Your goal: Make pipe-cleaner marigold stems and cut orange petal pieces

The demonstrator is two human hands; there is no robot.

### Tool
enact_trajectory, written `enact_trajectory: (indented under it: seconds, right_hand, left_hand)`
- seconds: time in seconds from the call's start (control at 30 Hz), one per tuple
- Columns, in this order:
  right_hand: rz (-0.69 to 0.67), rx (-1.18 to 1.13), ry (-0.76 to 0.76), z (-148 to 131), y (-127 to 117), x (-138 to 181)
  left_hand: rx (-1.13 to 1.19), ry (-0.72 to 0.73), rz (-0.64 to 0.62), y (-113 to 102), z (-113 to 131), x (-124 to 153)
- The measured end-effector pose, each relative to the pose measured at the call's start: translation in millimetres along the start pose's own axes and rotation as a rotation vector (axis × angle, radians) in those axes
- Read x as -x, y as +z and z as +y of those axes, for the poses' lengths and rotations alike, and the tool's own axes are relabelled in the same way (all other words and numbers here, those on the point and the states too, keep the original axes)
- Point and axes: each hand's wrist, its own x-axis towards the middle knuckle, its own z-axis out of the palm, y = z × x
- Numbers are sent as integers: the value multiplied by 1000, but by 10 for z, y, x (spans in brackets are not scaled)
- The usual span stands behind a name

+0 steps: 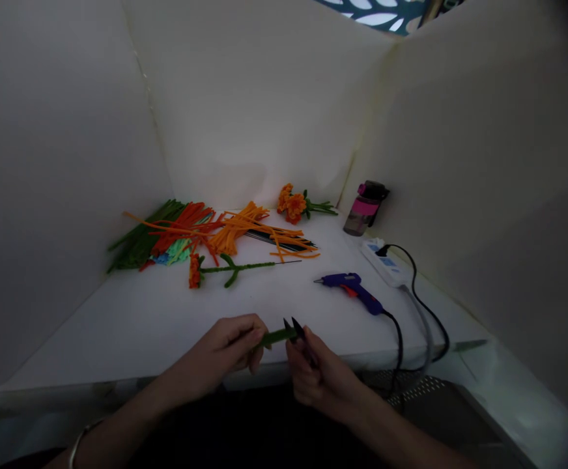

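Observation:
My left hand (239, 342) pinches a short green pipe cleaner (277, 336) just above the front edge of the table. In my right hand (316, 371) is a pair of dark scissors (294, 329), the handles mostly hidden by my fingers. The blades stand apart, with the right end of the pipe cleaner between them. Beyond my hands lies a pipe-cleaner flower (195, 271) with an orange head, green leaves and a green stem (252, 266); bare dark wire sticks out of the stem's right end.
Green (140, 238), red (186, 225) and orange pipe cleaners (238, 231) are heaped at the back left, beside dark wires (284, 242). Orange flowers (294, 207) lie behind. A blue glue gun (350, 286), power strip (384, 264), cables (413, 312) and bottle (363, 212) occupy the right. White panels surround the table.

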Motion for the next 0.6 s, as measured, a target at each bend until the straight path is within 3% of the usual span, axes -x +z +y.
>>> enact_trajectory:
  seconds: [0.1,0.3,0.6]
  right_hand:
    - [-64,-14,53,-81,-59,-34]
    - [-90,-29,103,-250,-113,-72]
    - [-179,38,105,-412,-237,-75]
  left_hand:
    - [154,-49,-71,-50,-42,-68]
    - [273,-89,-71,-116,-60,-90]
    - [-21,-131,-173,-266,-26,6]
